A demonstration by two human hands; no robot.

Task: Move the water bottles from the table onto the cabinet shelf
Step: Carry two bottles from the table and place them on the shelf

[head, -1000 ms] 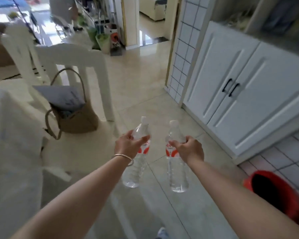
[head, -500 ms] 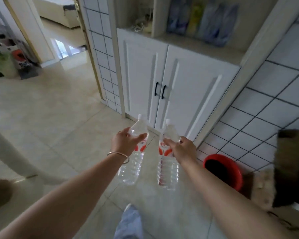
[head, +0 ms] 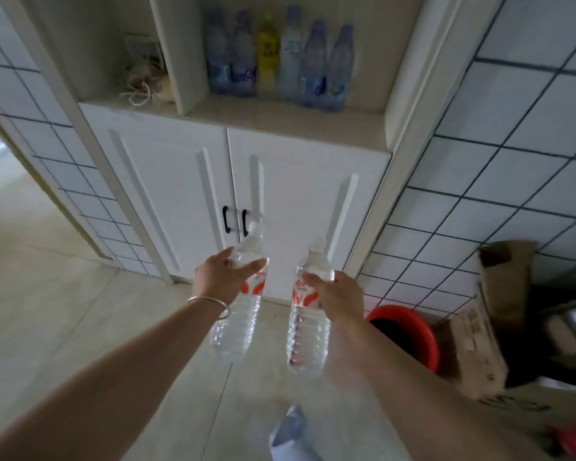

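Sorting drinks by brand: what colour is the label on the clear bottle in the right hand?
Red and white, on the clear plastic bottle; head view.

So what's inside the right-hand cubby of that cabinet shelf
A row of six bottles stands at the back: five bluish, one yellow. The shelf in front of them is bare. Anything behind the row is hidden.

Two clear water bottles — left bottle [head: 238, 307], right bottle [head: 308, 321] — red-labelled, capped, held upright at lower centre frame.
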